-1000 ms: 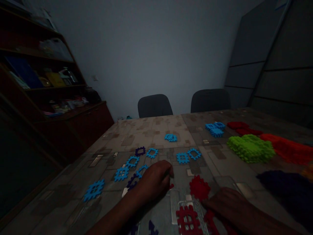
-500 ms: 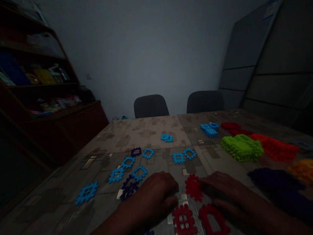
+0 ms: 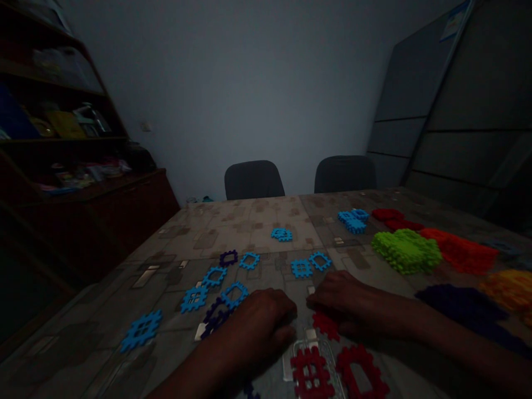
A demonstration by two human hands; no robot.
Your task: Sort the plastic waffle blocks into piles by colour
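On the near edge of a patterned table, the curled left hand rests just beside a blue waffle-block piece and dark purple pieces. The right hand lies touching or just beside a red piece. Toward the table's far right sit a green heap and a red-orange heap.

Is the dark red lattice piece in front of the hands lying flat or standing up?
Lying flat: the dark red lattice piece faces upward on clear plastic.

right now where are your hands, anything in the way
Left hand beside purple waffle blocks; right hand over red waffle block; grip unclear; clear plastic tray close by.
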